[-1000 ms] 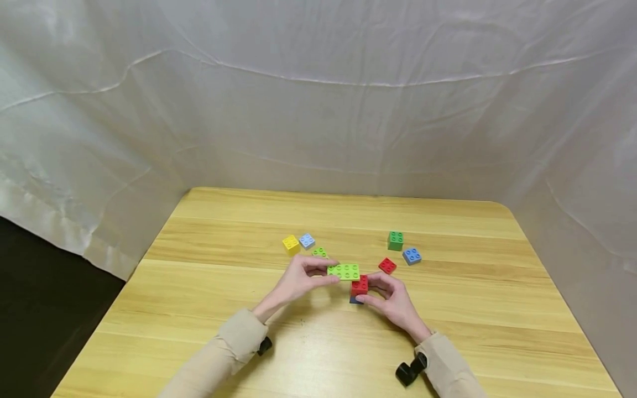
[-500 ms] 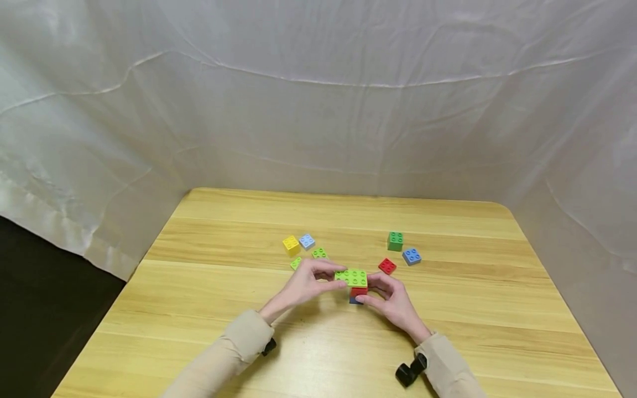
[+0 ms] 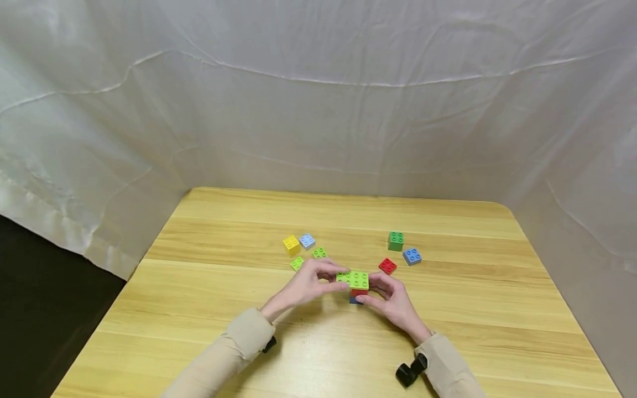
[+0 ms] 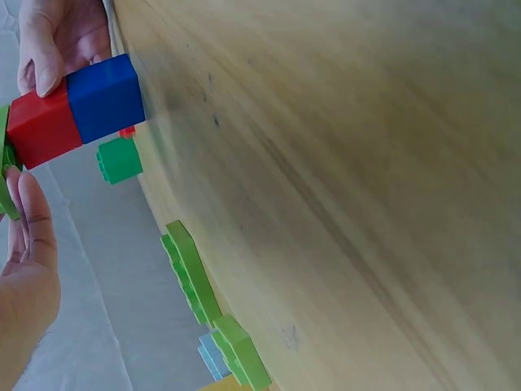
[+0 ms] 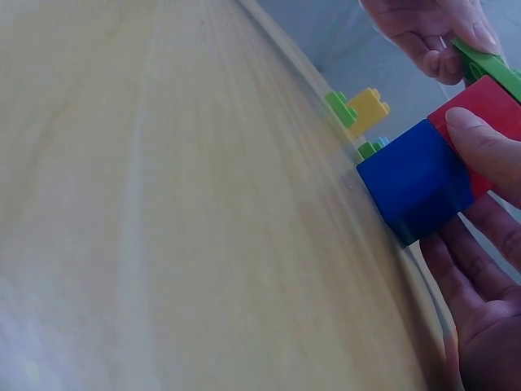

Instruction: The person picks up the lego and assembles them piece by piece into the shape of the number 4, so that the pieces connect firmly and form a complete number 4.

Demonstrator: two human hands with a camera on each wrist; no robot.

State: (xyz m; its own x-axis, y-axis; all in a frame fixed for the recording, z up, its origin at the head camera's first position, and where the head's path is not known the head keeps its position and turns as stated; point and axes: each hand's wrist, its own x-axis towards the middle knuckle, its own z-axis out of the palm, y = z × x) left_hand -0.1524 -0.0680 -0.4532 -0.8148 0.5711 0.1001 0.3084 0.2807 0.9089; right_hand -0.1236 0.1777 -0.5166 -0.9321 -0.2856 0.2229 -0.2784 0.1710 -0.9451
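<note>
A red building brick (image 4: 45,124) sits on a dark blue brick (image 5: 419,181), making a small upright stack on the table. My right hand (image 3: 394,305) grips this stack from the right, thumb across the red brick in the right wrist view. Over the red brick lies a flat lime-green eight-stud brick (image 3: 354,280), its right end on top of the stack and its left part jutting out. That jutting end is pinched between the thumb and fingers of my left hand (image 3: 308,282).
Behind the left hand lie a yellow brick (image 3: 291,244), a light blue brick (image 3: 307,241) and two lime-green bricks (image 3: 320,252). To the right are a green brick (image 3: 395,241), a blue brick (image 3: 412,256) and a flat red brick (image 3: 387,266). A pale curtain (image 3: 348,110) surrounds the wooden table (image 3: 473,287).
My left hand has moved right and slightly toward me, bringing the lime-green brick from beside the stack onto the red brick's top. The right hand has stayed in place on the stack.
</note>
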